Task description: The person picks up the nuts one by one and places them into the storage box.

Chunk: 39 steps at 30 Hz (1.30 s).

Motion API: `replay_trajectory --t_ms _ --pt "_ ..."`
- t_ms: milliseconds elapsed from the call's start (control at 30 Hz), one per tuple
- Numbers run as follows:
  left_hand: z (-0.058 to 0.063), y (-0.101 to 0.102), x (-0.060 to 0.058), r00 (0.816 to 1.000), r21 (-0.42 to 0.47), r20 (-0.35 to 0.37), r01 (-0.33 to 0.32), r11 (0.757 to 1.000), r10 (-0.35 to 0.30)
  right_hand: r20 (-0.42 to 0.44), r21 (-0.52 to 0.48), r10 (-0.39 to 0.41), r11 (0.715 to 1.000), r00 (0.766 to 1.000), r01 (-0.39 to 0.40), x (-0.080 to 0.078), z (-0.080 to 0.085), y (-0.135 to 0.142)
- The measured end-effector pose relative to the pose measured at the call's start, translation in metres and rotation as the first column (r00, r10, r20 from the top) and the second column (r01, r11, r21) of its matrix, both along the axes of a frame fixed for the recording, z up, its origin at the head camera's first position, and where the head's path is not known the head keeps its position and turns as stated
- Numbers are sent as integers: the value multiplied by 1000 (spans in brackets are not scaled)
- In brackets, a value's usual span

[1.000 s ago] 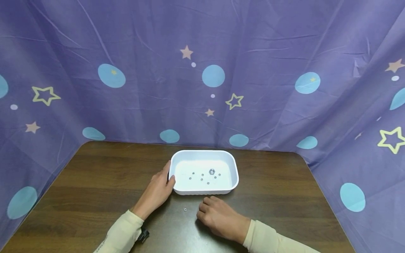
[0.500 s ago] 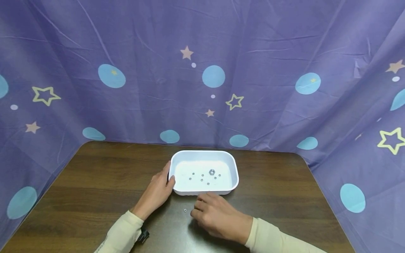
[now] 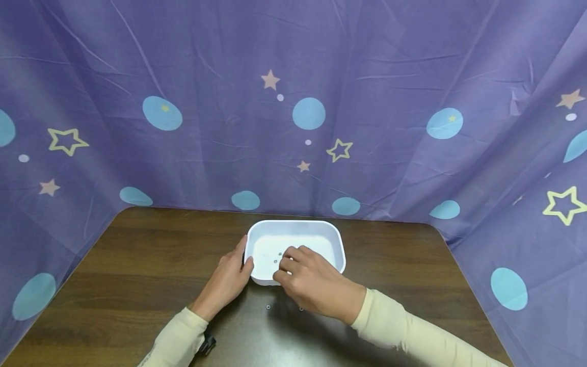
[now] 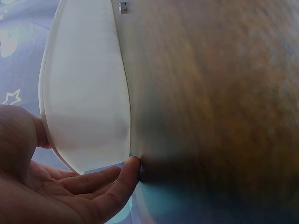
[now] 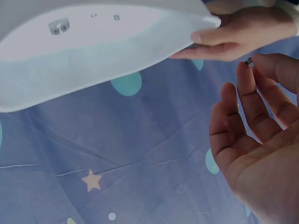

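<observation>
Holds a small nut [image 5: 249, 61] pinched between thumb and forefinger of the right hand [image 3: 308, 281], above the near side of the white tray [image 3: 293, 225]. Looks only part done: has other nuts [image 3: 275, 261] inside already (a large nut [image 5: 59, 26] among them), with two loose nuts [image 3: 268, 307] left on the table [image 3: 147, 255]. Grips the tray's left end with the left hand [image 3: 225, 278].

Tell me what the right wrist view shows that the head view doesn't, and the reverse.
Only the right wrist view: the pinched nut in the right grip, and the big nut in the tray.

Only the head view: two loose nuts on the table, and the right sleeve.

Both: the tray, small nuts inside it, right grip, left grip, curtain.
</observation>
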<state>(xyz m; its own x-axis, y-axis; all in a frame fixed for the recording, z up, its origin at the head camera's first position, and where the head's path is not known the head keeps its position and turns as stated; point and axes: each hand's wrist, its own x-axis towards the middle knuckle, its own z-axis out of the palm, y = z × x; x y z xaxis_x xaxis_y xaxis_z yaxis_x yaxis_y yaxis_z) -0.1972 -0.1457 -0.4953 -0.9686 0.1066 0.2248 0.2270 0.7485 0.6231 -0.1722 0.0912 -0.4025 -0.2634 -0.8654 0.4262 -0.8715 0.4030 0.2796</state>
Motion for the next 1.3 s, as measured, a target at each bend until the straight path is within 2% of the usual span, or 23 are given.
replay_trajectory --t_ms 200,433,667,833,1033,1200,1300 --pt "-1 -1 1 999 -17 -40 3 1000 -4 18 -3 -12 1000 1000 12 -19 9 -4" --pt "-1 -1 1 999 -16 -34 6 1000 -6 31 3 -27 1000 999 26 -42 13 -11" --pt "-2 -2 1 999 -23 -33 4 1000 -5 134 0 -55 998 989 56 -70 9 -26" --pt "-2 -2 0 998 -21 -54 7 1000 -8 223 25 -84 996 971 81 -92 0 -34" --pt "-2 -3 0 999 -18 -53 7 1000 -8 308 96 -153 987 939 130 -114 -21 -43" --pt "-1 -2 0 999 -6 -32 8 1000 -9 318 188 -229 966 920 175 -122 -41 -50" --pt "-1 -2 0 999 3 -40 10 1000 -10 295 234 -247 955 923 181 -123 -52 -54"
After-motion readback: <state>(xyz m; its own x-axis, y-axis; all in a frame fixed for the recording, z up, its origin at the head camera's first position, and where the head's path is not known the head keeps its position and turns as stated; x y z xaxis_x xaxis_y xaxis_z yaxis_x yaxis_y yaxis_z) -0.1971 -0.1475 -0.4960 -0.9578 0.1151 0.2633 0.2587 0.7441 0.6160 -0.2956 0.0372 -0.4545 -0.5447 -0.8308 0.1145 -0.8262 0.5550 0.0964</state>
